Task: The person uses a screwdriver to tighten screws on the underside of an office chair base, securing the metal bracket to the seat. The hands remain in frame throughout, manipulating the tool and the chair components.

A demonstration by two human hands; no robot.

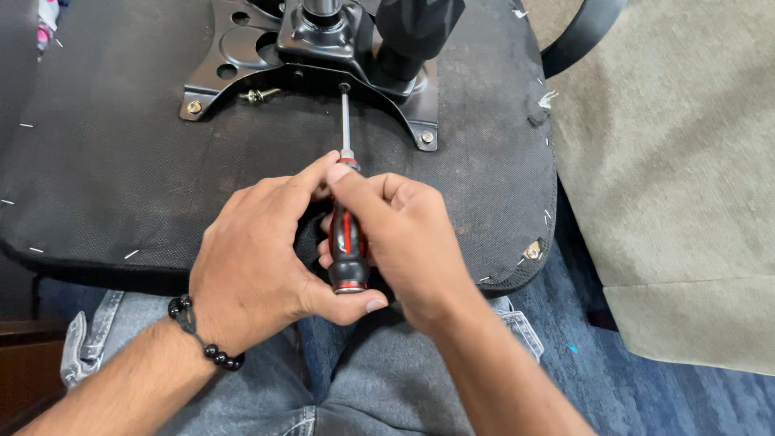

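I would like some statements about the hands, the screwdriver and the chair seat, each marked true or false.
1. Both hands hold the screwdriver. True: the left hand and the right hand wrap its red and black handle.
2. The screwdriver tip sits at a hole in the black metal plate. True.
3. The left wrist is bare. False: it wears a black bead bracelet.
4. The chair seat lies on a table. False: it rests on the person's lap, on blue jeans.
5. A loose bolt lies by the plate's edge. True.
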